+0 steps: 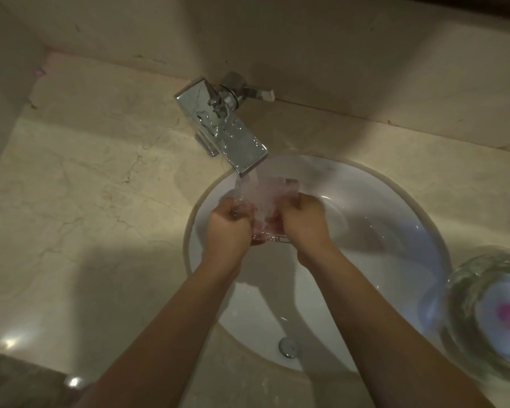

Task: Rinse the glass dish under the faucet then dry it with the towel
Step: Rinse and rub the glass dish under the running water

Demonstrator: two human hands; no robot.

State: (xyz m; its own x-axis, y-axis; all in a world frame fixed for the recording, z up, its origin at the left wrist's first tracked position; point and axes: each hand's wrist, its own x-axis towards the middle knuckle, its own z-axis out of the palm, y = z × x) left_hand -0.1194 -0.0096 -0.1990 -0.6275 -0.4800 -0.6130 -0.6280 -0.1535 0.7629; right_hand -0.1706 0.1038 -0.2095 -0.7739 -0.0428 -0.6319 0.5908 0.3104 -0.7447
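Nearest, at the counter's right edge, there's a blurry glass bowl (489, 316). Over the white sink (395, 260) both forearms reach in, left hand (228, 228) and right hand (304, 219) curled tight round the clear, pinkish glass dish (262, 207), water pouring over it. No readable writing. Beyond, the chrome faucet (230, 134) runs.
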